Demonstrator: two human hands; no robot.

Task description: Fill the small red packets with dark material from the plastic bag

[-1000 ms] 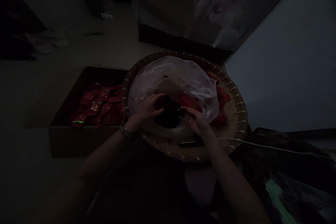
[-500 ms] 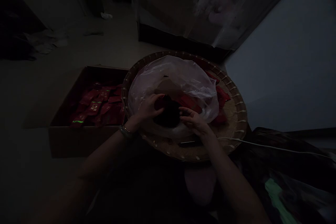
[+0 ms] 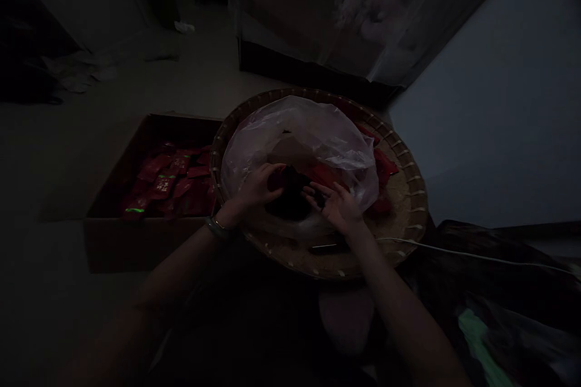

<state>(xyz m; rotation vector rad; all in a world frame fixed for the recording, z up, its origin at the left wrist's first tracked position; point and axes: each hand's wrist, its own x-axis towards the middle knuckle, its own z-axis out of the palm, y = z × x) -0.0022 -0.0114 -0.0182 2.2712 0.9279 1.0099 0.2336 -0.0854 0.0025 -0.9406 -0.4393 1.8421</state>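
In dim light, my left hand [image 3: 259, 187] curls its thumb and fingers around a small dark red packet [image 3: 276, 179]. Under it is a dark heap [image 3: 293, 202], too dark to make out, inside a translucent plastic bag [image 3: 299, 118] spread wide. My right hand [image 3: 333, 204] is at the heap's right side, palm partly turned up and fingers apart. Something dark lies by its fingers; I cannot tell whether it rests on them. Red packets [image 3: 320, 174] show in the bag behind the hands. The bag sits in a round woven bamboo tray [image 3: 411, 193].
Left of the tray stands a cardboard box [image 3: 136, 242] with many red packets [image 3: 161, 184]. More red packets [image 3: 385, 163] lie along the tray's right side. A dark phone-like object [image 3: 324, 247] and a white cable [image 3: 436, 248] are near the front. A wall [image 3: 494, 109] rises at right.
My right hand has moved slightly, turning its palm more upward with fingers at the dark heap. My left hand stays nearly still around the red packet.
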